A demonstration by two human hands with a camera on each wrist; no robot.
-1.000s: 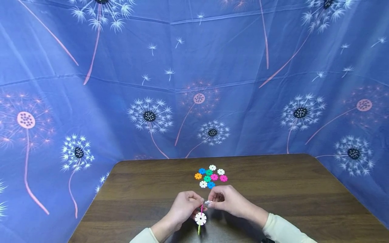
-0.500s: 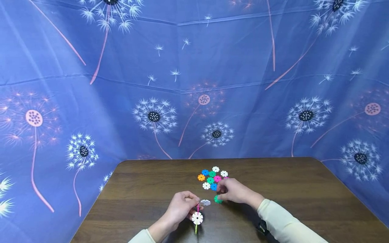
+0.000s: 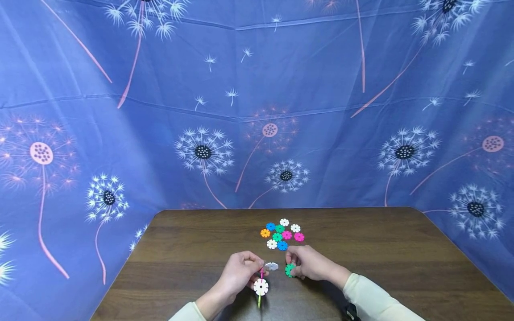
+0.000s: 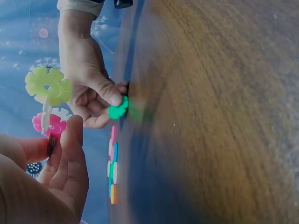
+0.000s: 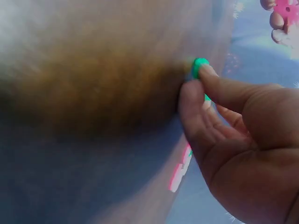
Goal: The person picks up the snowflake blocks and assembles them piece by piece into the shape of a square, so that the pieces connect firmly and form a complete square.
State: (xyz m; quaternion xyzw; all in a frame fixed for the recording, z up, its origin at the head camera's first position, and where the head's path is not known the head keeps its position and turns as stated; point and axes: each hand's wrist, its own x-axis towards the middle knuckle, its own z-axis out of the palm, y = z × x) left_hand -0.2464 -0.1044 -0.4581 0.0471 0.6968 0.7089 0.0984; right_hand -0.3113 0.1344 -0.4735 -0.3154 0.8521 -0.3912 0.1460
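Observation:
My left hand (image 3: pixel 239 273) pinches a small chain of flower-shaped interlocking discs. The chain has a yellow-green disc (image 4: pixel 48 86) at its near end, a white disc (image 3: pixel 261 287), a pink disc (image 4: pixel 49 122) and another white disc (image 3: pixel 271 266) sticking out to the right by the fingertips. To the right, my right hand (image 3: pixel 311 263) pinches a green disc (image 3: pixel 289 270) between thumb and fingers, tilted up, low over the table. The green disc is apart from the chain, and the thumb covers part of it.
Beyond the hands, several loose discs lie in a cluster on the brown table (image 3: pixel 192 249): an orange disc (image 3: pixel 265 233), a blue disc (image 3: pixel 282 245), a pink disc (image 3: pixel 299 237) and others in white and green. A blue patterned cloth (image 3: pixel 225 156) hangs behind the table.
My right hand has left the white disc on the chain, moved right to a green disc and tilted it up, drawing it slightly nearer. The left hand keeps its hold.

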